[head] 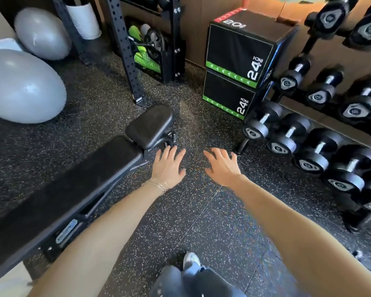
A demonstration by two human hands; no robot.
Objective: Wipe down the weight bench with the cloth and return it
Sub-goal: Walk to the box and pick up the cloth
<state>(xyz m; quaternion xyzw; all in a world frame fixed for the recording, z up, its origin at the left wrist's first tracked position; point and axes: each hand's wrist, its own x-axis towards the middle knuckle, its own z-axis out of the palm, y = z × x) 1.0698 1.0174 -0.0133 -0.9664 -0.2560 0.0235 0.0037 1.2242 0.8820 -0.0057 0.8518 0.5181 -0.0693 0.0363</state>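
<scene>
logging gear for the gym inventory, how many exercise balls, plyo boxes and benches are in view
grey exercise balls: 2
black plyo boxes: 2
weight bench: 1
total: 5

weight bench (73,185) cut off at left edge, dumbbells (321,151) blurred, cropped right

One wide view from my head, looking forward and down: weight bench (73,185) left, dumbbells (315,155) right, floor (201,221) below.
</scene>
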